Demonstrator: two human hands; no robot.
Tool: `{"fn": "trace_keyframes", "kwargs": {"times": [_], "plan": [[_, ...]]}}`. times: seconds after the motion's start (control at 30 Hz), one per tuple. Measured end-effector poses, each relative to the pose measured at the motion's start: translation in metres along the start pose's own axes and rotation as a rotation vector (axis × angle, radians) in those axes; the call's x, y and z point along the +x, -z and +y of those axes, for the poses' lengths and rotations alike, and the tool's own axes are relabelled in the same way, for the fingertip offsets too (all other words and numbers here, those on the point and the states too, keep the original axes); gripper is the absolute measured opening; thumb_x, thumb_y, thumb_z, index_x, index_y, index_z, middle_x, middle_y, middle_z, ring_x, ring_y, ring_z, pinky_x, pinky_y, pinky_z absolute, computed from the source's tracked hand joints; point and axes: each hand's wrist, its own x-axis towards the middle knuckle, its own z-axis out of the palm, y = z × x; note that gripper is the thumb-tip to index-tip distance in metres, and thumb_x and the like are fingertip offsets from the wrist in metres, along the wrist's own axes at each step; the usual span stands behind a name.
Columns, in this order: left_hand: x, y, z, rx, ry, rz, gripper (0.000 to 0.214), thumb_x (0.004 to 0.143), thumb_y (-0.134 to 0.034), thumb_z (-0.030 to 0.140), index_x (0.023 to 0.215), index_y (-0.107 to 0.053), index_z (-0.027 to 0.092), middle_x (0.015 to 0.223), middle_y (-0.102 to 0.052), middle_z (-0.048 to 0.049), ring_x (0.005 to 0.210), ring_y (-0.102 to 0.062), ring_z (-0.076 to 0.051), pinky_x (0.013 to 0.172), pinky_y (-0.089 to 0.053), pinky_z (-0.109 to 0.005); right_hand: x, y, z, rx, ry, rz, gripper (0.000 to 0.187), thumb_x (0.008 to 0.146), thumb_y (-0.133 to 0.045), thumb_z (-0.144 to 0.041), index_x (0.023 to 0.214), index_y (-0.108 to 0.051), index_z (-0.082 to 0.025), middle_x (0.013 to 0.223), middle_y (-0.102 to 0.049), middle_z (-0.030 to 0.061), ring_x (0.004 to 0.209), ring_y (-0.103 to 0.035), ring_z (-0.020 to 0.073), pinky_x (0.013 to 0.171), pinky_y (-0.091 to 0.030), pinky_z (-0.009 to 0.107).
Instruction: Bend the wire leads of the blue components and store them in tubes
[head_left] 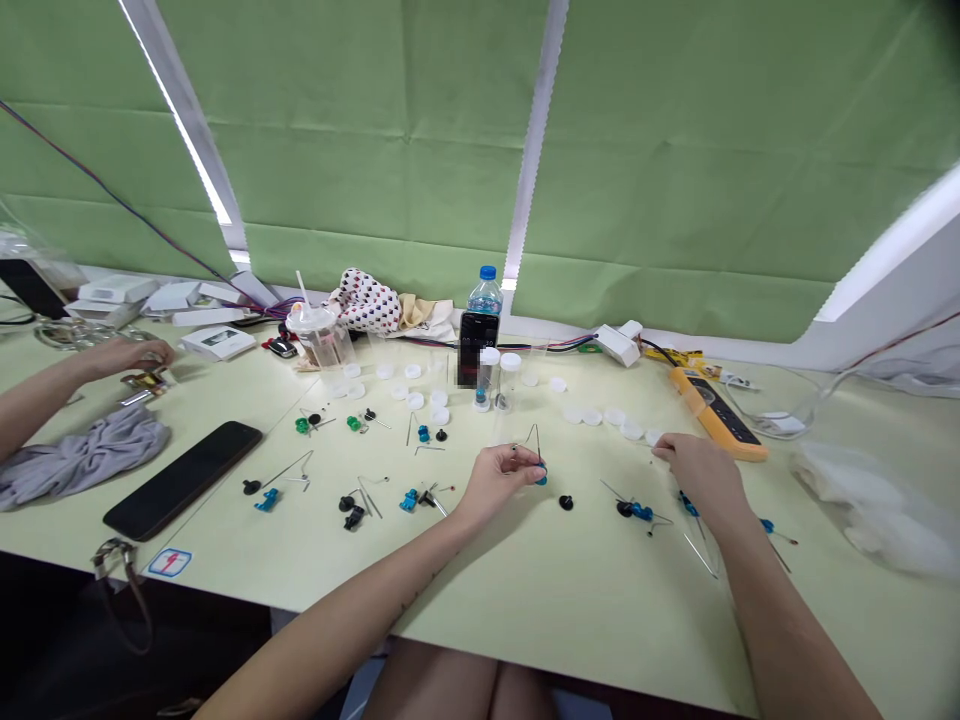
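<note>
My left hand (pixel 495 488) is closed in a pinch over the middle of the table. Its fingertips hold a small blue plastic piece (pixel 541 474), and a thin bent metal wire (pixel 537 440) rises beside them. A round black knob (pixel 566 502) lies just to the right of that hand. Over on the right, my right hand (pixel 703 478) reaches down with fingers drawn together beside a white cap (pixel 652 438); whatever is in its fingertips is too small to make out. Blue parts and wires, including a blue clip (pixel 640 512), lie near its wrist.
Several small clusters of black, blue and green parts (pixel 352 515) spread leftward. Clear tubes (pixel 508 380), a phone (pixel 469 345) and a bottle (pixel 486 292) stand behind. A yellow multimeter (pixel 718 412) lies right. Another person's hand (pixel 131 355) is at left, near a dark phone (pixel 184 480).
</note>
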Motion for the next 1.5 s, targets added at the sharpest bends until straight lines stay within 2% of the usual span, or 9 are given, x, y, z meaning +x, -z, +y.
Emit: {"fn": "trace_keyframes", "kwargs": {"times": [0.13,0.53,0.63,0.7,0.83,1.0,1.13,1.3,1.5], "plan": [[0.0,0.001,0.001,-0.019,0.007,-0.002,0.03,0.064,-0.074,0.036,0.082,-0.07,0.012,0.083,-0.068,-0.0091,0.074,-0.061,-0.016,0.073,-0.047,-0.029,0.0,-0.001,-0.002,-0.171,-0.011,-0.067,0.021,0.08,-0.048,-0.028,0.071,-0.064,-0.02,0.076,-0.063,0.0103,0.079,-0.058,0.0266,0.055,-0.032,0.031],[-0.001,-0.001,0.002,-0.105,0.033,-0.087,0.038,0.068,-0.071,0.043,0.089,-0.07,0.011,0.099,-0.064,-0.0123,0.074,-0.062,-0.015,0.076,-0.054,-0.034,0.001,-0.003,-0.006,-0.183,-0.034,-0.153,0.016,0.076,-0.05,-0.026,0.068,-0.063,-0.021,0.077,-0.063,0.0088,0.074,-0.058,0.0236,0.056,-0.033,0.03],[-0.003,-0.002,0.003,-0.091,0.073,-0.093,0.039,0.068,-0.07,0.045,0.087,-0.068,0.012,0.094,-0.065,-0.0108,0.07,-0.064,-0.015,0.076,-0.054,-0.035,-0.004,0.004,-0.028,0.03,0.011,-0.089,0.019,0.078,-0.05,-0.033,0.071,-0.064,-0.022,0.074,-0.064,0.0066,0.072,-0.057,0.023,0.057,-0.036,0.031],[-0.003,-0.002,0.003,-0.077,0.085,-0.075,0.037,0.067,-0.07,0.046,0.082,-0.066,0.012,0.088,-0.064,-0.0089,0.067,-0.064,-0.015,0.072,-0.055,-0.034,-0.012,0.008,-0.052,0.338,0.081,-0.112,0.023,0.078,-0.053,-0.04,0.075,-0.064,-0.021,0.071,-0.064,0.0048,0.065,-0.056,0.0196,0.059,-0.04,0.031],[-0.002,-0.002,-0.001,0.017,0.064,-0.042,0.036,0.066,-0.071,0.045,0.078,-0.063,0.012,0.075,-0.062,-0.0058,0.061,-0.062,-0.014,0.061,-0.055,-0.03,-0.037,0.011,-0.102,0.875,0.122,-0.411,0.033,0.076,-0.058,-0.05,0.078,-0.061,-0.018,0.067,-0.058,0.0019,0.054,-0.048,0.0125,0.049,-0.038,0.025],[-0.001,-0.004,-0.004,0.125,0.006,-0.031,0.037,0.065,-0.072,0.044,0.082,-0.068,0.012,0.08,-0.064,-0.0075,0.061,-0.059,-0.012,0.064,-0.052,-0.028,-0.056,0.006,-0.126,1.022,0.126,-0.61,0.035,0.077,-0.058,-0.052,0.073,-0.056,-0.017,0.061,-0.05,-0.0025,0.051,-0.043,0.0094,0.048,-0.035,0.022],[-0.003,-0.007,-0.003,0.033,0.067,-0.106,0.04,0.061,-0.074,0.048,0.075,-0.068,0.011,0.072,-0.062,-0.0057,0.063,-0.059,-0.014,0.068,-0.053,-0.032,-0.06,0.004,-0.13,0.95,0.211,-0.498,0.033,0.081,-0.055,-0.05,0.075,-0.057,-0.018,0.061,-0.052,-0.0018,0.053,-0.046,0.0107,0.048,-0.036,0.022],[-0.004,-0.005,0.0,-0.106,0.155,-0.186,0.044,0.062,-0.073,0.051,0.076,-0.066,0.01,0.07,-0.061,-0.0047,0.063,-0.062,-0.016,0.074,-0.053,-0.037,-0.066,0.006,-0.135,0.734,0.521,-0.156,0.021,0.089,-0.048,-0.033,0.079,-0.061,-0.021,0.075,-0.061,0.0025,0.067,-0.056,0.0153,0.058,-0.043,0.026],[-0.002,0.0,-0.001,-0.103,0.152,-0.243,0.043,0.064,-0.071,0.049,0.077,-0.065,0.009,0.07,-0.062,-0.0052,0.065,-0.062,-0.016,0.072,-0.054,-0.038,-0.068,0.002,-0.132,0.618,0.781,0.04,0.017,0.091,-0.046,-0.02,0.086,-0.062,-0.023,0.078,-0.063,0.0049,0.076,-0.059,0.0178,0.066,-0.046,0.029]]}}
